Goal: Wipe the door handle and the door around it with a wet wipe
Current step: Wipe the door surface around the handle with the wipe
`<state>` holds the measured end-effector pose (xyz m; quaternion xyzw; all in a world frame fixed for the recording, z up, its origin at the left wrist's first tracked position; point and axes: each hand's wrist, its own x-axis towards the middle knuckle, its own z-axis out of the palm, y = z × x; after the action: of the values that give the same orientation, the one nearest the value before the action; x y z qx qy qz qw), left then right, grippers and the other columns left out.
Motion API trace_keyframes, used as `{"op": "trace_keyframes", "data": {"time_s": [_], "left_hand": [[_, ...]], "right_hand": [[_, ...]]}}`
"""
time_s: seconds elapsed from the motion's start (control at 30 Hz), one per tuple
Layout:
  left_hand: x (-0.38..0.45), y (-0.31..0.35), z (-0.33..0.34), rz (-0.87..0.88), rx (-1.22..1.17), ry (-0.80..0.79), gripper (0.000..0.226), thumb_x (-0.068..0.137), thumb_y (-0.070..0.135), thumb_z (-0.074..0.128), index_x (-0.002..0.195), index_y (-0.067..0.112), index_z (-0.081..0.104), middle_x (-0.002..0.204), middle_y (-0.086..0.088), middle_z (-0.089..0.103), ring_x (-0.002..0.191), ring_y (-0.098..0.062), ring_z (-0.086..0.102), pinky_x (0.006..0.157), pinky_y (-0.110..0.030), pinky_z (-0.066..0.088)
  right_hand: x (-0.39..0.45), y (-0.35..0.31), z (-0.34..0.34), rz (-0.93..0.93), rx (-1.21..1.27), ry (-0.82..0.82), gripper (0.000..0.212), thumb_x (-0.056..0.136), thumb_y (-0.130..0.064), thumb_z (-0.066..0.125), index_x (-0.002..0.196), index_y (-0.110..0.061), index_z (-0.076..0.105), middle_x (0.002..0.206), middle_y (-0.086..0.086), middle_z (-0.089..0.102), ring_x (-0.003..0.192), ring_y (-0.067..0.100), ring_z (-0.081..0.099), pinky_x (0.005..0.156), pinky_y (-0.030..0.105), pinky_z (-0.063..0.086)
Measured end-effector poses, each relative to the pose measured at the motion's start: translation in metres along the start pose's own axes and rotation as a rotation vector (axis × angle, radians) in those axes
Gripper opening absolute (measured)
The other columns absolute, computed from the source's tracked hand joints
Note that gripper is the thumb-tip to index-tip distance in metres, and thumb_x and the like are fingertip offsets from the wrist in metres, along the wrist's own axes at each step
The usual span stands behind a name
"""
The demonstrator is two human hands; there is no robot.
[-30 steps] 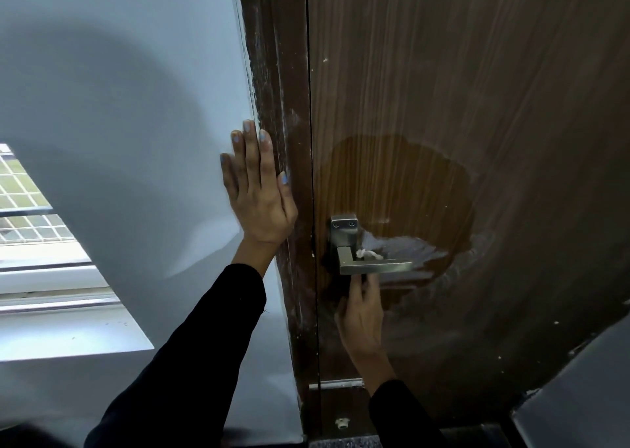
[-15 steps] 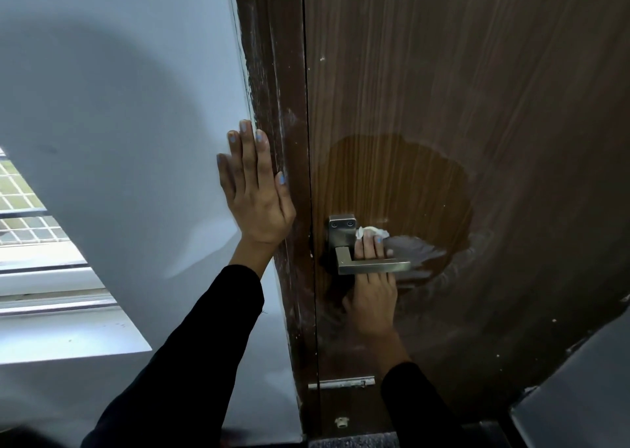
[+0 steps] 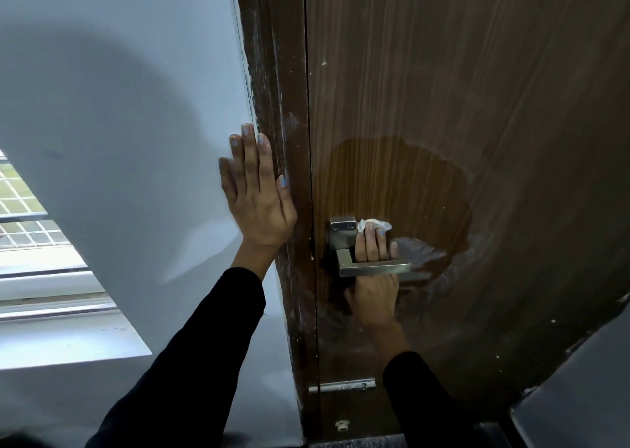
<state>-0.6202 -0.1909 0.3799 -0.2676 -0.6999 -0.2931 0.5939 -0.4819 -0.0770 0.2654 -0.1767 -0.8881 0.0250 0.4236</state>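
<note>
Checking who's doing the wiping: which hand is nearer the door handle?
Right. The right hand reaches up behind the handle, pressing the wipe to the door. The left hand lies flat on the wall, beyond the frame.

The wall (image 3: 119,140) lies left of the door frame (image 3: 272,106), the door (image 3: 477,106) right of it. The left hand (image 3: 257,195) lies flat across wall and frame. The right hand (image 3: 373,277) reaches up behind the door handle (image 3: 375,267), the wet wipe (image 3: 373,223) above the lever, just right of the handle plate (image 3: 342,231). A window (image 3: 30,229) sits far left.

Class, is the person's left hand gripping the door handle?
No: the left hand lies flat on the wall, away from the door handle.
</note>
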Motion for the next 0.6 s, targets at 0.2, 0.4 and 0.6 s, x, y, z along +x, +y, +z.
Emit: {"op": "trace_keyframes", "data": {"time_s": [0.2, 0.4, 0.6], "left_hand": [[0.001, 0.001, -0.001, -0.004, 0.005, -0.005, 0.052, 0.097, 0.027, 0.029, 0.145, 0.006, 0.027, 0.147, -0.021, 0.037, 0.141, -0.032, 0.022, 0.12, -0.039, 0.005], [0.002, 0.0, -0.002, -0.003, -0.011, -0.015, 0.053, 0.096, 0.026, 0.029, 0.144, 0.006, 0.028, 0.148, -0.021, 0.036, 0.142, -0.031, 0.021, 0.12, -0.039, 0.005], [0.0, 0.001, -0.002, -0.008, -0.028, -0.03, 0.052, 0.099, 0.032, 0.022, 0.146, 0.008, 0.025, 0.148, -0.021, 0.036, 0.141, -0.033, 0.023, 0.119, -0.043, 0.009]], "right_hand": [[-0.031, 0.008, 0.009, -0.028, -0.103, -0.193, 0.106, 0.033, -0.026, 0.089, 0.128, -0.006, 0.048, 0.134, 0.015, 0.052, 0.132, 0.028, 0.033, 0.107, 0.049, 0.032], [-0.016, 0.012, 0.01, -0.056, -0.048, -0.049, 0.09, 0.067, -0.014, 0.061, 0.145, -0.007, 0.018, 0.152, 0.006, 0.018, 0.143, 0.021, 0.005, 0.117, 0.04, 0.001], [-0.043, 0.014, 0.014, 0.064, -0.105, -0.186, 0.1, 0.029, -0.02, 0.092, 0.119, 0.002, 0.054, 0.123, 0.024, 0.058, 0.119, 0.036, 0.052, 0.1, 0.055, 0.038]]}}
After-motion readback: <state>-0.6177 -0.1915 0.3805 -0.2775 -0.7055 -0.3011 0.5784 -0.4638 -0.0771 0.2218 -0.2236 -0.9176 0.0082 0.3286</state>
